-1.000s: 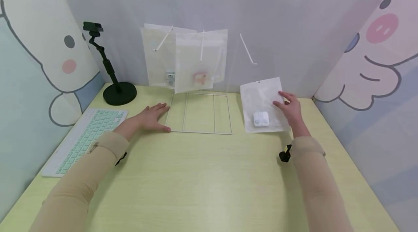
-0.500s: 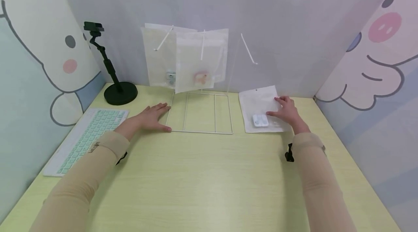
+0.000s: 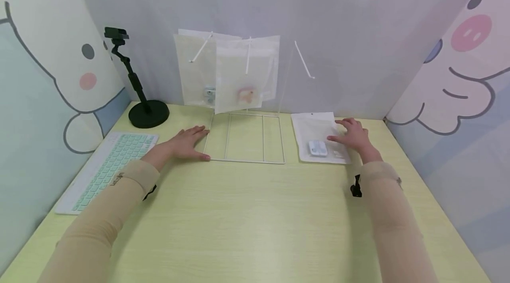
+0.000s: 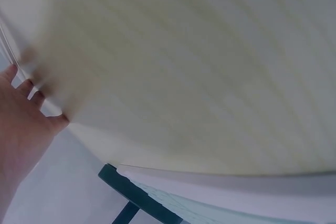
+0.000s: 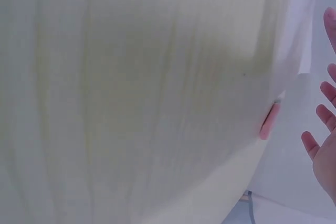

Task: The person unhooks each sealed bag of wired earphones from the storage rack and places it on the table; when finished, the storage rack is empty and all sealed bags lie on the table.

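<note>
My left hand lies with spread fingers at the left edge of a white wire rack, thumb at its front corner; the left wrist view shows its fingertips on the tabletop. To the right of the rack, a white zip bag lies flat on the table, with a small white case in its lower part. My right hand is over the bag's right edge. Its fingers are extended and apart in the right wrist view, holding nothing.
Translucent bags hang on the rack's left and middle prongs; the right prong sticks out bare. A keyboard and black stand are at left. A pink object lies near my right hand in the right wrist view.
The bag, tilted up in my right fingers at first, has come down flat onto the table. My right hand has let it go. My left hand stays in place.
</note>
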Demonstrator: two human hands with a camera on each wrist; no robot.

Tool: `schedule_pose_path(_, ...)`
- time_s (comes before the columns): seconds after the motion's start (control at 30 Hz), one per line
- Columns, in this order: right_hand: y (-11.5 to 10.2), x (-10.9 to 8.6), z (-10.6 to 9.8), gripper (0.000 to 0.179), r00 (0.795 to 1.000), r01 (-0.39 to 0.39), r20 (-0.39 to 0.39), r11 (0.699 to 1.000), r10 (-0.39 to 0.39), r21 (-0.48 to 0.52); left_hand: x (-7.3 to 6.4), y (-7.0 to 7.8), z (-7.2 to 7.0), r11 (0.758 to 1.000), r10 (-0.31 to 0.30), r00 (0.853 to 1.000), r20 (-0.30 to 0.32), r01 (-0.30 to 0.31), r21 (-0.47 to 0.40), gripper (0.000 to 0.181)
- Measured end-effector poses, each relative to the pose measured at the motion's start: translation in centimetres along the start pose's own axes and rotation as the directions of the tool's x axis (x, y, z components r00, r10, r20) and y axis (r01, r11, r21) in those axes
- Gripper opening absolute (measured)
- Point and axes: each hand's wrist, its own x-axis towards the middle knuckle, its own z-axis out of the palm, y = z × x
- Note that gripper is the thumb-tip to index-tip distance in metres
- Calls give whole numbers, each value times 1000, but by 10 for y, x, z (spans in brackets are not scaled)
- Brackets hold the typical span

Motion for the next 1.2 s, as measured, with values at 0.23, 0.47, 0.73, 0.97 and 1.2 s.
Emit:
schedule_pose_path(0.23, -20, -2, -24, 77, 989, 96, -121, 994, -89, 52, -1, 3, 0, 1000, 6, 1000, -7, -6, -10, 103)
schedule_pose_path(0.47, -56, 1, -45, 78, 969, 173, -199, 975, -143, 139, 3, 1, 0, 1000, 0, 1000, -6, 0, 0, 104)
schedule_pose_path(0.73, -110, 4, -42, 78, 949, 237, -274, 929, -158, 284, 0, 3, 0, 1000, -4, 1000, -9, 4, -2, 103)
schedule_pose_path(0.97, -148, 22, -23, 77, 932, 308, -305, 870, -195, 384, 1, 2, 0, 1000, 4, 1000, -16, -4, -5, 104)
schedule_pose_path(1.2, -180, 47, -8, 74, 936, 337, -280, 772, -213, 539, 3, 1, 1, 1000, 3, 1000, -8, -3, -1, 104)
